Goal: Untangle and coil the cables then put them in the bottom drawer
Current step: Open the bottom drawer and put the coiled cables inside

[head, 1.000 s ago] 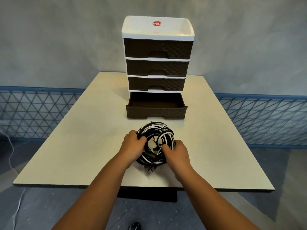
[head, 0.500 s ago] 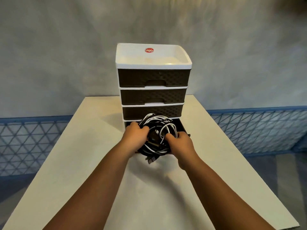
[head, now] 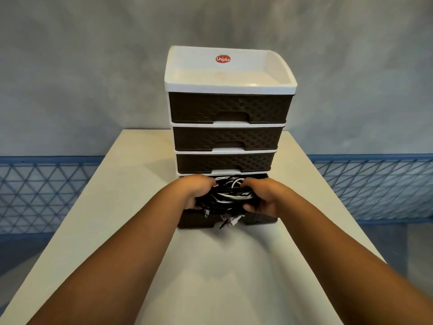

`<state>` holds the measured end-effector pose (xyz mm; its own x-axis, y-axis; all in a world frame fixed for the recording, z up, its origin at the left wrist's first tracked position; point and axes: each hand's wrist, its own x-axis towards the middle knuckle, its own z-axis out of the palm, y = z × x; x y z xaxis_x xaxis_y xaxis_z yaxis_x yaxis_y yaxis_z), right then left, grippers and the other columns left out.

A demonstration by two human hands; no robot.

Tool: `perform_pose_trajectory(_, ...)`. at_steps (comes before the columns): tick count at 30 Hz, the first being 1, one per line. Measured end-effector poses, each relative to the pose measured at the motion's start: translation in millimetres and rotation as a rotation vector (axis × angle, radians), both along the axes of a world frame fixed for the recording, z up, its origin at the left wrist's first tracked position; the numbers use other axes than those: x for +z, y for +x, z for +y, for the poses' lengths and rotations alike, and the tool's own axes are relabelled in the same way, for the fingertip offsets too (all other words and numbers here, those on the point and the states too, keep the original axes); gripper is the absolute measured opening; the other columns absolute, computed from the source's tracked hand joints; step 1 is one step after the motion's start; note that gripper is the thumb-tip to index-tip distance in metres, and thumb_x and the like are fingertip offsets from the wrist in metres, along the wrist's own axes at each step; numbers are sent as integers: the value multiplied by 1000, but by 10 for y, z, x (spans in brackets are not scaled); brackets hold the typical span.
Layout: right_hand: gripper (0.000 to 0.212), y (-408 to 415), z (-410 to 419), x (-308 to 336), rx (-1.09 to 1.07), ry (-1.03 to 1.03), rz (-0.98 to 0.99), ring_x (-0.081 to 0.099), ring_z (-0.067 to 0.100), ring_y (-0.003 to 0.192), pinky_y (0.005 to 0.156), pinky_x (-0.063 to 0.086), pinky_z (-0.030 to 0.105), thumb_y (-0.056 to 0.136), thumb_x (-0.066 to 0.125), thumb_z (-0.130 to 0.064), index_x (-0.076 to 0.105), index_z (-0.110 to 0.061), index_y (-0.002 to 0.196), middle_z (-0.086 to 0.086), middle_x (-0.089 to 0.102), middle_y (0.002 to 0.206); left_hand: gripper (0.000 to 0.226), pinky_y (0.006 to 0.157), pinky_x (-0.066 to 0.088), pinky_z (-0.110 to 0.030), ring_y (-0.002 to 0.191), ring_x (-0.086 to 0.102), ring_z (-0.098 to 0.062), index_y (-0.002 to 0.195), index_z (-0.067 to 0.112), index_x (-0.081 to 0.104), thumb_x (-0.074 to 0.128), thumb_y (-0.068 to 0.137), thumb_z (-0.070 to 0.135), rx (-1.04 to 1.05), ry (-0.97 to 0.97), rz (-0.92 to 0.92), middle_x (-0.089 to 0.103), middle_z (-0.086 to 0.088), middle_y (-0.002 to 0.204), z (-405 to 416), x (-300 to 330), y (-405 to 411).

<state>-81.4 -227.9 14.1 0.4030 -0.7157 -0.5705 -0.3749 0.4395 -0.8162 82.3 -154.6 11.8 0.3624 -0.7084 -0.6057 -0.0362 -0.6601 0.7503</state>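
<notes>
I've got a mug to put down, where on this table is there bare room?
Bare tabletop lies on both sides of the brown-and-white drawer unit, out to the cream table edges, and in front of it, under the forearms. It is crowded at the open bottom drawer: left hand and right hand grip the black-and-white cable bundle.

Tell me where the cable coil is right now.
Head view, centre: the cable coil sits over the open bottom drawer, gripped between left hand and right hand, plugs hanging over its front.
</notes>
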Motion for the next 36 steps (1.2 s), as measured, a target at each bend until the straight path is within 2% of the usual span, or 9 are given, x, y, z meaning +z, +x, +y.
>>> perform_pose_trajectory(7,13,110,-316,-90,92,43,99,60,17,67,43,52,20,97,55,-24,58,-16,87,6,65,85,26,60,48,-28,87,66,-24,103,15,65,42,101,26,6,18,-32,71,-10,103,-154,-112,-6)
perform_pose_trajectory(14,15,172,-434,-338,71,71,28,64,19,70,49,57,24,98,55,-23,62,-14,88,8,68,83,32,78,50,-30,96,63,-24,119,12,63,46,100,31,98,-67,-125,66,-8,113,-235,-313,25)
perform_pose_trajectory(18,14,166,-432,-415,51,44,-10,69,25,77,52,59,30,98,55,-19,63,-8,100,14,71,94,32,83,47,-32,99,61,-27,114,7,60,49,96,31,106,-111,-254,63,-12,115,-245,-414,52)
perform_pose_trajectory(21,22,173,-446,-486,62,-27,23,69,31,85,70,61,40,96,58,-22,62,-4,108,18,69,104,30,80,43,-32,99,57,-28,113,4,57,50,95,27,74,-143,-368,59,-12,112,-240,-459,49)
perform_pose_trajectory(25,63,161,-529,-683,140,-183,149,64,32,104,97,51,46,75,64,-55,60,-11,120,11,66,119,28,79,43,-33,97,57,-30,108,3,53,51,96,28,24,-118,-470,57,-16,113,-265,-495,77)
perform_pose_trajectory(28,61,151,-472,-583,199,-264,188,62,29,106,100,49,44,85,58,-59,59,-11,123,8,65,120,48,93,45,-39,109,56,-37,124,0,53,49,98,40,-4,-68,-535,53,-22,126,-282,-513,98)
perform_pose_trajectory(31,55,18,-424,-375,327,-582,373,60,29,109,91,46,33,94,50,-56,60,-11,124,8,64,120,60,103,40,-42,122,50,-37,139,5,46,40,100,51,-93,6,-650,46,-21,139,-229,-412,75)
perform_pose_trajectory(33,47,-128,-344,-243,369,-791,343,60,21,107,83,42,26,93,58,-48,60,-16,126,1,65,118,60,101,40,-38,123,50,-33,142,9,46,40,100,52,-155,8,-688,47,-15,141,-119,-291,49)
perform_pose_trajectory(36,47,-283,-244,-211,481,-775,224,62,13,103,88,51,30,83,74,-42,62,-27,125,-5,63,118,60,92,43,-29,118,55,-24,138,15,50,56,92,54,-244,-88,-625,55,-3,135,108,-127,-38)
